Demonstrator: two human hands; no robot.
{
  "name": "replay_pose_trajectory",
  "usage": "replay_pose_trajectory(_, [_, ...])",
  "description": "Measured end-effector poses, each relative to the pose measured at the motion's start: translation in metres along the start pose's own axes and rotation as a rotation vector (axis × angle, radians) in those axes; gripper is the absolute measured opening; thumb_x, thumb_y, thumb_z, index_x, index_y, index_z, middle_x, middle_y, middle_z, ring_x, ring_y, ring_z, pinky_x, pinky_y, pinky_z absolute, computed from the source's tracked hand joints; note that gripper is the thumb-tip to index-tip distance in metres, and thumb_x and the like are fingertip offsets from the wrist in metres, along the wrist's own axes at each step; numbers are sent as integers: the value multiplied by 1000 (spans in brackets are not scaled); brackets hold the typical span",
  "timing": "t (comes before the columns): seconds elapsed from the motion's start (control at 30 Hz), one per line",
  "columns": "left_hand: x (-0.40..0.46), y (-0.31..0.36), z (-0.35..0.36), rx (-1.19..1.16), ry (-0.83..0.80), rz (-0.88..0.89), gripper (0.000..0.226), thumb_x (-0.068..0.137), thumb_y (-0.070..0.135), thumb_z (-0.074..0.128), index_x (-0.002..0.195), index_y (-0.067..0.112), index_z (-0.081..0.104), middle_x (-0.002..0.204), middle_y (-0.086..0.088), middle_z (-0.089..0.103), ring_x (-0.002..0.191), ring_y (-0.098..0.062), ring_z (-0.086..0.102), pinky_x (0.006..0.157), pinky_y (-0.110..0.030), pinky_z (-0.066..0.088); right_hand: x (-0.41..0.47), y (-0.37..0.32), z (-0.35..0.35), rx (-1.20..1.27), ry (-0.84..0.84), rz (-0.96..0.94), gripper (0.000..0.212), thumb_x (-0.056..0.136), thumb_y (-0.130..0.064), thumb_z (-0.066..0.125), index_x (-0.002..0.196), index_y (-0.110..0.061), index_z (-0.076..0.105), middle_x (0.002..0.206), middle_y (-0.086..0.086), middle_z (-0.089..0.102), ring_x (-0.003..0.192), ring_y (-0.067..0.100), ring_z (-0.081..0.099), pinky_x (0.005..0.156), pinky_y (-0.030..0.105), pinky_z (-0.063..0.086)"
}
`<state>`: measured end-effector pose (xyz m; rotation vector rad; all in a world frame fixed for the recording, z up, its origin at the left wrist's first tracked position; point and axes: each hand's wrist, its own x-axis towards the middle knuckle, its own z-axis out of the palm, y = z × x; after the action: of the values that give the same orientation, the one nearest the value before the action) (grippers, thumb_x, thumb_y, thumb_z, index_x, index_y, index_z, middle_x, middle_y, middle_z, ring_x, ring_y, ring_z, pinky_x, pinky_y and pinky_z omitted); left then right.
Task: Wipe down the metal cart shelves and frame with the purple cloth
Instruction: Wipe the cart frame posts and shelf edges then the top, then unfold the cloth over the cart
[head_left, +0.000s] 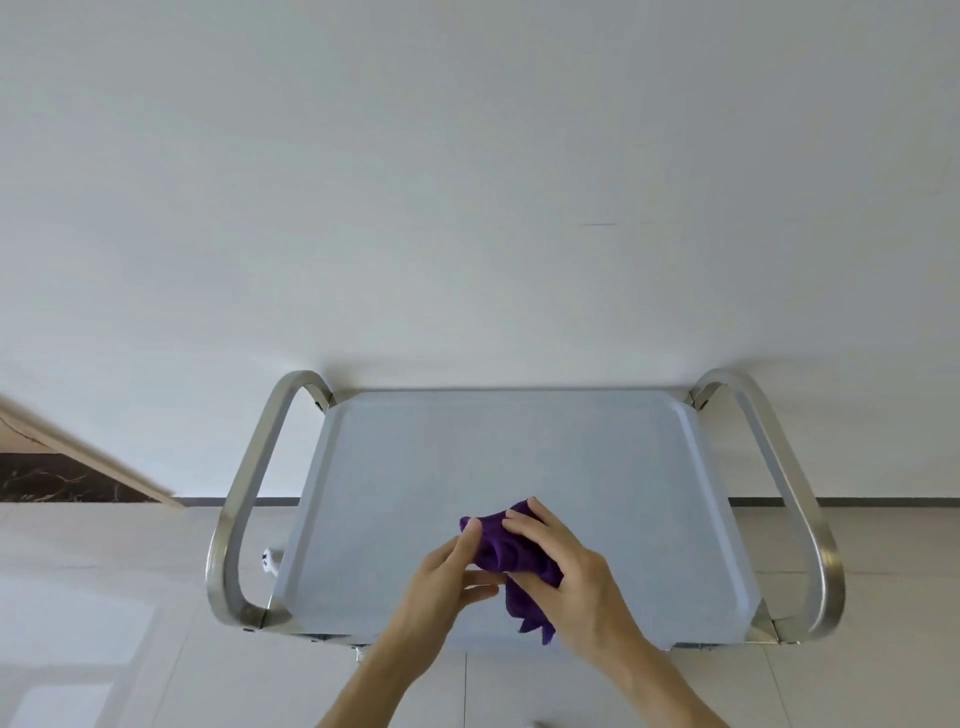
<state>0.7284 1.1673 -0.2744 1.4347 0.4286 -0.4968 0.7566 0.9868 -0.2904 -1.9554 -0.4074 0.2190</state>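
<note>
A metal cart (519, 467) stands against a white wall (467, 156), seen from above, its flat top shelf (493, 457) framed by a curved steel handle on the left (244, 499) and another on the right (789, 488). Both hands meet over the near half of the shelf, close to its front edge and a little right of centre. The purple cloth (501, 545) is bunched between them, with a loose tail hanging down toward the front edge. The left hand (447, 587) grips the cloth's left side, thumb up against the fabric and fingers curled beneath it. The right hand (566, 566) lies over the cloth from the right, fingers bent across its top and holding it. Whether the cloth touches the shelf cannot be told. A small white caster (270, 560) shows past the shelf's left edge, above the pale tiled floor (130, 597).
</note>
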Motion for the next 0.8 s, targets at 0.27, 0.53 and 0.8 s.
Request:
replay_pose_trajectory(0.27, [-31,37,-31,-120,155,80,26,89,22,55,98,1,67,95,-22,68,87,-28,64,78,-38,50,7,-53,13,156,-187,16,62,80,-18,78,131,-46,57,140,-32,49,140,-8,31,111,17,36])
replay_pose_trajectory(0.53, [-46,58,-60,-297,110,112,18,94,24,55,99,15,71,106,-16,72,90,-28,72,73,-41,58,2,-57,9,594,152,194,35,92,-7,59,121,-27,66,124,1,69,118,19,64,94,25,54])
replay_pose_trajectory(0.8, [-51,70,-84,-617,-3,111,28,101,18,47,125,10,61,123,-17,67,110,-31,67,79,-44,58,7,-57,29,312,429,447,10,93,-16,65,99,-23,69,101,-2,73,93,17,69,91,43,56])
